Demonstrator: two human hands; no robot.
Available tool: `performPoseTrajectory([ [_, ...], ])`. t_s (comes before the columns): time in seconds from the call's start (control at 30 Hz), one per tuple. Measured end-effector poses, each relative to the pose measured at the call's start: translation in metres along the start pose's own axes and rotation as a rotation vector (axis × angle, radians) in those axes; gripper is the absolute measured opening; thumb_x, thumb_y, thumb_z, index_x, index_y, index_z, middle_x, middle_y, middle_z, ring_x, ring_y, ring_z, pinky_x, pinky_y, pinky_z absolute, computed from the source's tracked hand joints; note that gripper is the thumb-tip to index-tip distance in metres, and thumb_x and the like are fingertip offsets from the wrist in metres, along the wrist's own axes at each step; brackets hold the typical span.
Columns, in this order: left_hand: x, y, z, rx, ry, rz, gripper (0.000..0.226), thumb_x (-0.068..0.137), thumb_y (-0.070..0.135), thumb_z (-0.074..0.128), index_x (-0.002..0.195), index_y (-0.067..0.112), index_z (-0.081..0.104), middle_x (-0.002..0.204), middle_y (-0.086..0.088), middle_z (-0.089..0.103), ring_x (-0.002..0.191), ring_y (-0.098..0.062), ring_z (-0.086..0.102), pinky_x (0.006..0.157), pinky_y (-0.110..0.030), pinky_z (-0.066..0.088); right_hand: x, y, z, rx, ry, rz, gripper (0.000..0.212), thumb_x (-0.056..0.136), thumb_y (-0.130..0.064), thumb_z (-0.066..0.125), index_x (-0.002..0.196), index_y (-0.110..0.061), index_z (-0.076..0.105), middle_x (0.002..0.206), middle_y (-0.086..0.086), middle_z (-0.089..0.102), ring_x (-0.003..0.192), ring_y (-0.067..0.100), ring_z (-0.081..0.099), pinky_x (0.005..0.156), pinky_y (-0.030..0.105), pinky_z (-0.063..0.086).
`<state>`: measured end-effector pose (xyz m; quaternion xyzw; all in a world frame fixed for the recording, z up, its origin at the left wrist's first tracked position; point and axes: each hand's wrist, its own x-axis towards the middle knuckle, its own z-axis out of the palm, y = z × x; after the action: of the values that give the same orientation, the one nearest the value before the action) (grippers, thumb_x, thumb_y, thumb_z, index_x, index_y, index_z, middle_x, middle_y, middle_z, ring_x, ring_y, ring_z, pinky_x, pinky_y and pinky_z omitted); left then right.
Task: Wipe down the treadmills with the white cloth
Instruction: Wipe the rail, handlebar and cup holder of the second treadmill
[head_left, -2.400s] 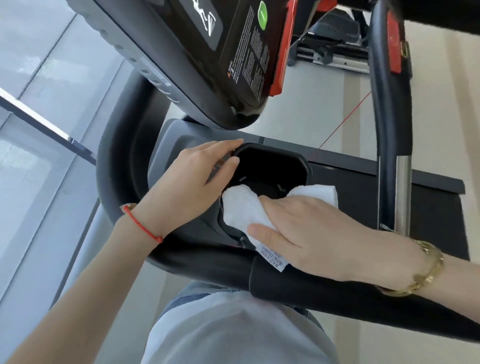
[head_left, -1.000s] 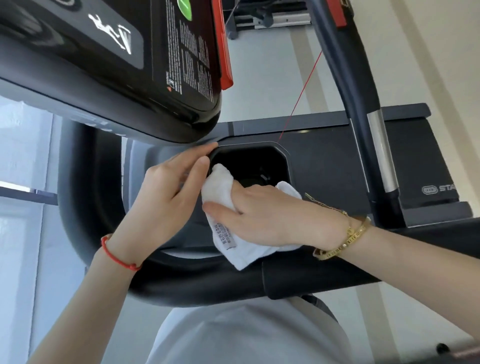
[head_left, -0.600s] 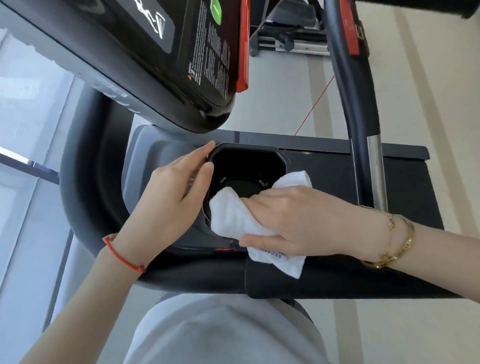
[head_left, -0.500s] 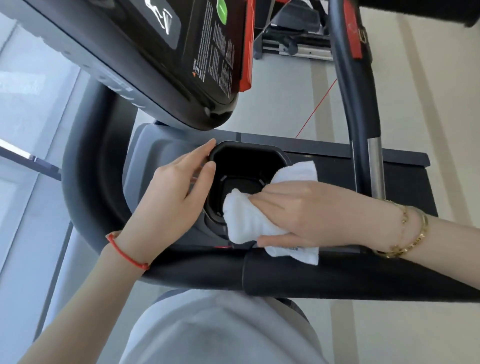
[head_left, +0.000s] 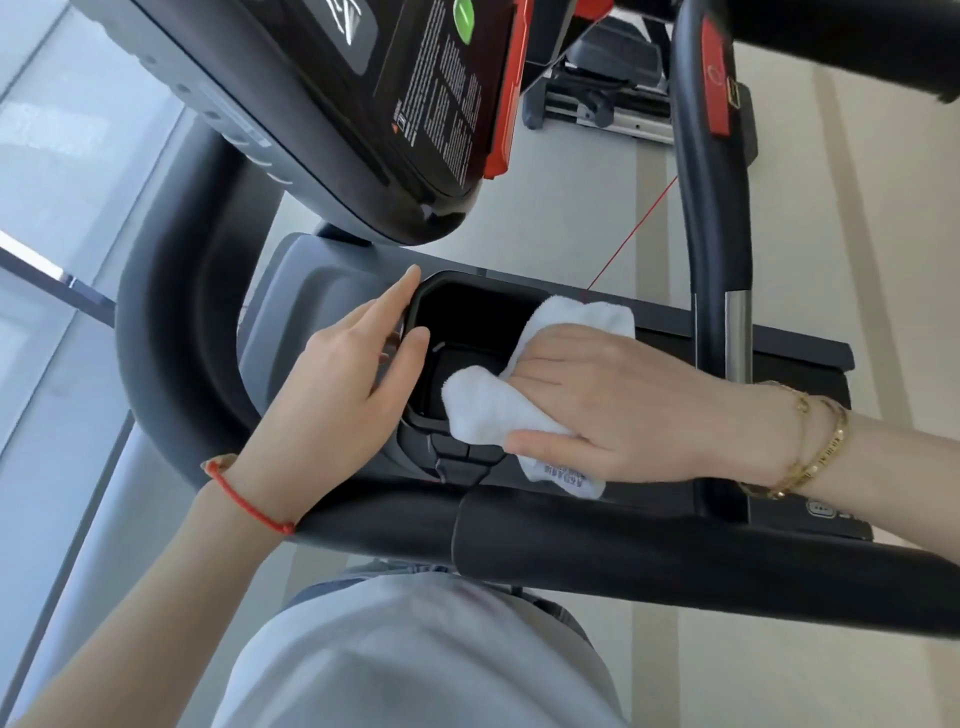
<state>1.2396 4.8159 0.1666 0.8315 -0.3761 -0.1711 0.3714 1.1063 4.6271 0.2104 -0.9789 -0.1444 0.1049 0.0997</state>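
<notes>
- Head view looks down on the treadmill (head_left: 171, 332), the largest thing before you; its console (head_left: 363, 104) overhangs at top and is cut off by the frame, so you cannot judge how much of it is left to wipe; it looks rigid and fixed, so it should take firm pressure without shifting.
- Your right hand (head_left: 639, 410) lies over the white cloth (head_left: 488, 410), fingers and thumb curled round it, pressing it on the right rim of the cup holder (head_left: 457, 332); the fingertips are buried in the folds.
- Your left hand (head_left: 337, 384) rests beside the holder's left rim, fingers straight and relaxed, grasping nothing; the thumb tip touches the rim.
- The cloth itself is soft, light and limp; it will likely bunch and slip off the smooth plastic unless you keep it gathered at the middle, under the palm; one end pokes into the holder, another lies on the tray behind it, and a printed tag hangs below your thumb, its lettering too small to read.
- The holder's floor is dark and half covered; dirt there is hard to make out.
</notes>
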Motion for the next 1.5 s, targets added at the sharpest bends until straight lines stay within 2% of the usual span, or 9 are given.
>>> performPoseTrajectory([
  [0.13, -0.001, 0.001, 0.0, 0.005, -0.005, 0.009, 0.058, 0.099, 0.037, 0.041, 0.155, 0.025, 0.032, 0.108, 0.011, 0.056, 0.086, -0.006, 0.057, 0.077, -0.003, 0.04, 0.011, -0.003, -0.014, 0.269, 0.007, 0.147, 0.029, 0.103, -0.038, 0.039, 0.075, -0.028, 0.041, 0.061, -0.009, 0.053, 0.065, 0.014, 0.052, 0.065, 0.024, 0.036],
  [0.3, -0.002, -0.004, -0.002, -0.001, 0.062, 0.041, 0.045, 0.105, 0.02, 0.041, 0.15, 0.016, 0.043, 0.114, 0.004, 0.065, 0.097, -0.007, 0.058, 0.084, -0.006, 0.04, 0.034, 0.007, -0.01, -0.173, 0.202, 0.054, 0.03, 0.1, -0.032, 0.037, 0.121, -0.014, 0.048, 0.082, 0.001, 0.055, 0.075, 0.025, 0.049, 0.077, 0.039, 0.041],
  [0.4, -0.004, -0.003, -0.004, -0.044, 0.105, 0.009, 0.042, 0.106, 0.021, 0.042, 0.147, 0.018, 0.048, 0.121, 0.01, 0.063, 0.107, -0.005, 0.059, 0.091, -0.006, 0.04, 0.041, 0.018, -0.002, -0.397, 0.125, -0.06, 0.038, 0.097, -0.026, 0.052, 0.13, -0.016, 0.036, 0.097, 0.008, 0.058, 0.082, 0.028, 0.051, 0.077, 0.041, 0.042],
  [0.5, -0.007, -0.002, -0.004, -0.07, 0.111, -0.013, 0.042, 0.104, 0.023, 0.045, 0.145, 0.021, 0.05, 0.122, 0.013, 0.062, 0.106, -0.002, 0.06, 0.092, -0.001, 0.038, 0.037, 0.023, -0.014, -0.255, -0.033, -0.107, 0.048, 0.096, -0.051, 0.045, 0.134, -0.021, 0.041, 0.118, 0.004, 0.057, 0.1, 0.025, 0.052, 0.089, 0.04, 0.041],
  [0.67, -0.005, 0.0, -0.002, -0.078, 0.107, -0.023, 0.042, 0.102, 0.024, 0.049, 0.143, 0.021, 0.053, 0.118, 0.014, 0.064, 0.101, -0.001, 0.062, 0.089, -0.007, 0.044, 0.025, 0.035, -0.019, -0.146, -0.102, -0.159, 0.047, 0.097, -0.037, 0.045, 0.141, -0.021, 0.044, 0.14, -0.001, 0.052, 0.118, 0.026, 0.051, 0.1, 0.036, 0.032],
  [0.9, -0.003, 0.001, 0.0, -0.089, 0.112, -0.032, 0.038, 0.102, 0.022, 0.051, 0.139, 0.02, 0.057, 0.11, 0.016, 0.063, 0.098, 0.0, 0.062, 0.079, -0.001, 0.041, 0.05, 0.025, -0.01, -0.204, -0.236, -0.188, 0.019, 0.094, -0.034, 0.053, 0.109, -0.024, 0.058, 0.115, -0.003, 0.057, 0.097, 0.02, 0.048, 0.084, 0.034, 0.037],
  [1.2, -0.004, 0.004, 0.0, -0.063, 0.087, -0.056, 0.042, 0.098, 0.024, 0.057, 0.14, 0.021, 0.057, 0.101, 0.015, 0.061, 0.088, -0.009, 0.067, 0.067, 0.002, 0.037, 0.076, 0.019, 0.01, -0.496, -0.459, -0.16, 0.031, 0.075, -0.051, 0.059, 0.081, -0.026, 0.075, 0.1, -0.006, 0.063, 0.085, 0.015, 0.057, 0.072, 0.03, 0.022],
  [1.37, -0.006, 0.001, -0.002, -0.045, 0.063, -0.047, 0.044, 0.1, 0.031, 0.053, 0.143, 0.023, 0.052, 0.104, 0.014, 0.061, 0.089, -0.011, 0.067, 0.066, 0.0, 0.037, 0.073, 0.015, 0.009, -0.384, -0.464, -0.074, 0.038, 0.098, -0.037, 0.04, 0.117, -0.013, 0.062, 0.119, 0.004, 0.049, 0.104, 0.023, 0.047, 0.079, 0.031, 0.029],
  [1.5, -0.009, 0.0, -0.002, -0.037, 0.057, -0.032, 0.045, 0.1, 0.023, 0.057, 0.145, 0.02, 0.051, 0.106, 0.012, 0.062, 0.095, -0.007, 0.065, 0.068, 0.002, 0.036, 0.072, 0.008, -0.003, -0.293, -0.522, -0.034, 0.029, 0.098, -0.033, 0.04, 0.095, -0.013, 0.061, 0.085, -0.002, 0.039, 0.088, 0.02, 0.041, 0.079, 0.036, 0.04],
])
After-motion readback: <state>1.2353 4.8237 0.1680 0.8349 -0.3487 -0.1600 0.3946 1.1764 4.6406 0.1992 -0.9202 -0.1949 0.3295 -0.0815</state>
